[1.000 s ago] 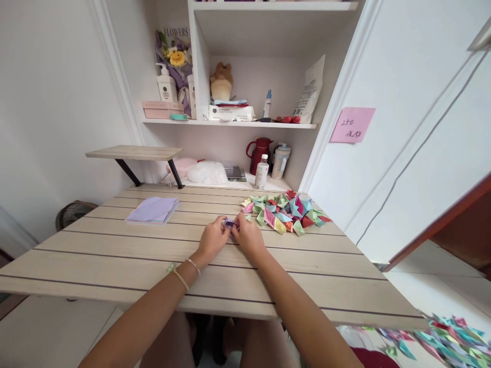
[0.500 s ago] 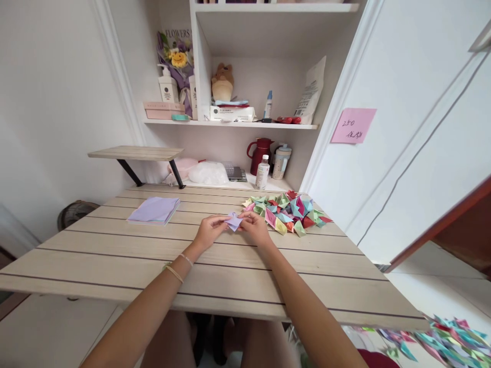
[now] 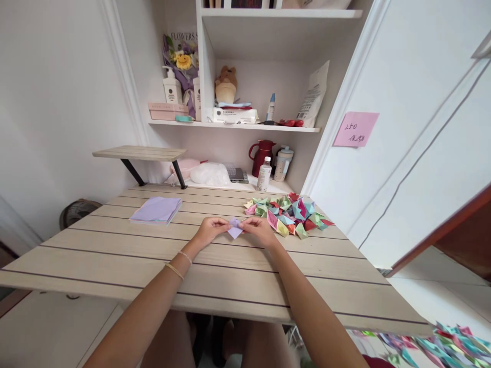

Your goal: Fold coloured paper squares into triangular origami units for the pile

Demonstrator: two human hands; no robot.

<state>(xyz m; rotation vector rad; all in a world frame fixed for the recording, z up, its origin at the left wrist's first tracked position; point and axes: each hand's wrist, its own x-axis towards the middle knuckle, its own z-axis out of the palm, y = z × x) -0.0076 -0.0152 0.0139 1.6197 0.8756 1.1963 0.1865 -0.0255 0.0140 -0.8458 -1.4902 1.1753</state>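
A small folded piece of purple origami paper [image 3: 235, 231] is pinched between both hands above the middle of the wooden table [image 3: 161, 255]. My left hand [image 3: 210, 229] grips its left side between thumb and fingers. From the other side, my right hand [image 3: 260, 229] pinches the right edge. The lower corner of the paper points toward me; its upper folds are partly covered by fingertips. Just beyond my right hand lies a heap of colourful folded paper pieces [image 3: 284, 217]. A stack of square purple paper [image 3: 155, 210] rests at the left.
A small raised stand [image 3: 140, 153] is at the table's back left. Behind the table are a plastic bottle [image 3: 264, 175], a red jug [image 3: 262, 157] and a light cup [image 3: 283, 163]. More folded papers [image 3: 456, 345] lie on the floor at the lower right.
The purple paper has been turned a little, its lower corner now reaching further toward me. My right hand has shifted slightly right. The camera view has tilted a bit.
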